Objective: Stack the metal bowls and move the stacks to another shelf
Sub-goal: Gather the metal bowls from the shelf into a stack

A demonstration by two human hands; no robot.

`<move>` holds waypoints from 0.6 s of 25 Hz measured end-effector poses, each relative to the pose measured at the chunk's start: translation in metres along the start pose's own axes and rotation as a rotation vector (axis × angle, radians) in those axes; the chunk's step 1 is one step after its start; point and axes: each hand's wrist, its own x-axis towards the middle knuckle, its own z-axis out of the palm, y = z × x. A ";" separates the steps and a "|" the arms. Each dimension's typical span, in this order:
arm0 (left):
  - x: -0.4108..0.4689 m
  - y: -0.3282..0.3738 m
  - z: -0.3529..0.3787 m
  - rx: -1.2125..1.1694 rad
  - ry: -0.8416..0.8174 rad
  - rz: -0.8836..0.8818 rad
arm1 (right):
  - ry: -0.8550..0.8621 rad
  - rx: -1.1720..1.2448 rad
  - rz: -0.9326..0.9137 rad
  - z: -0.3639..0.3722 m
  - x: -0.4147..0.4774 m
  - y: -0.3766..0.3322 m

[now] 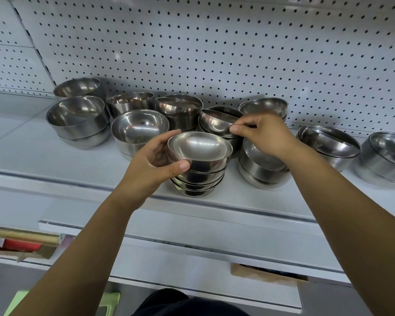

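The front stack point(198, 165) is about five small stainless bowls, nested, mouths up. They are shallow and round-bottomed with thin rolled rims and a polished, mirror-like finish. The top bowl's inside shows a bright glare band.

The front stack stands on the white shelf point(55, 156), close to its front lip.

The left hand point(153, 163) grips the front stack from its left side. The thumb lies across the near wall of the upper bowls and the fingers curl round the far-left rim. The palm is against the stack's left flank.

The tilted bowl point(214, 123) has the same finish. It sits just behind and to the right of the front stack, resting crooked in another nested pile, with its mouth tipped away toward the pegboard point(214, 53).

The right hand point(265, 135) is behind and right of the front stack. Its thumb and forefinger pinch the tilted bowl's near-right rim, and the remaining fingers are curled behind.

More bowl piles point(78, 119) stand left, right and behind the front stack, some larger and deeper.
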 end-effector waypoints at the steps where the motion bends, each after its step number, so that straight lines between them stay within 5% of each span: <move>1: 0.000 0.000 -0.001 0.002 -0.001 0.004 | 0.019 0.027 -0.006 0.000 -0.001 0.000; 8: 0.003 -0.002 -0.005 -0.021 -0.040 0.011 | 0.123 0.193 -0.144 -0.012 -0.019 -0.032; 15: 0.000 -0.005 -0.004 -0.046 -0.091 -0.017 | -0.007 0.202 -0.342 0.010 -0.061 -0.052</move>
